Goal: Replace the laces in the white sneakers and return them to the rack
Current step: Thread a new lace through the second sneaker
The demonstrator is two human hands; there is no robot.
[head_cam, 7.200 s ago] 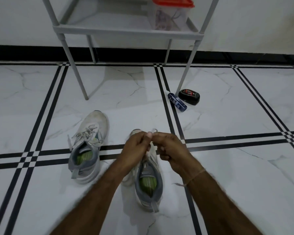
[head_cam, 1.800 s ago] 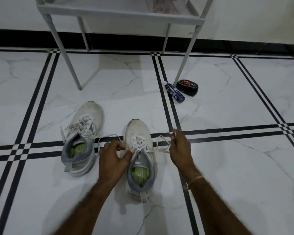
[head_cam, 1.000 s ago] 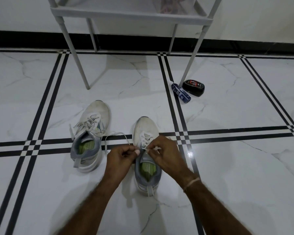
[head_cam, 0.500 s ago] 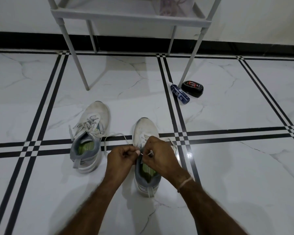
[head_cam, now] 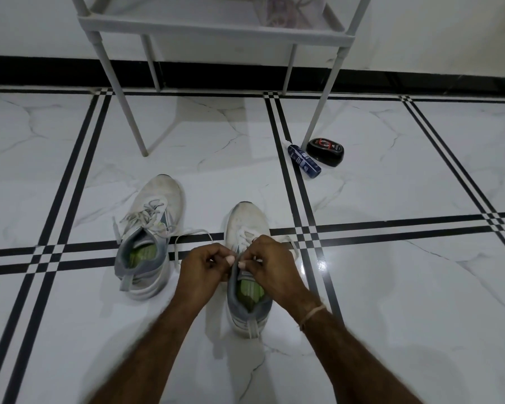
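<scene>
Hands meet over the right sneaker (head_cam: 247, 228) on the floor (head_cam: 391, 272): our left hand (head_cam: 206, 263) and right hand (head_cam: 270, 265) both have fingers pinched closed on its white lace (head_cam: 187, 233), which loops out to the left. We see the left sneaker (head_cam: 149, 228) just beside it, laced, toes pointing far. Farther off stands the rack (head_cam: 216, 30), with a blue tube (head_cam: 303, 160) and a black tin (head_cam: 325, 152) by its right leg.

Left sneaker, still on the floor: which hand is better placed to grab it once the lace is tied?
Left. The left hand is beside the left sneaker, on its side. The right hand sits over the right sneaker and would have to cross over it.
</scene>
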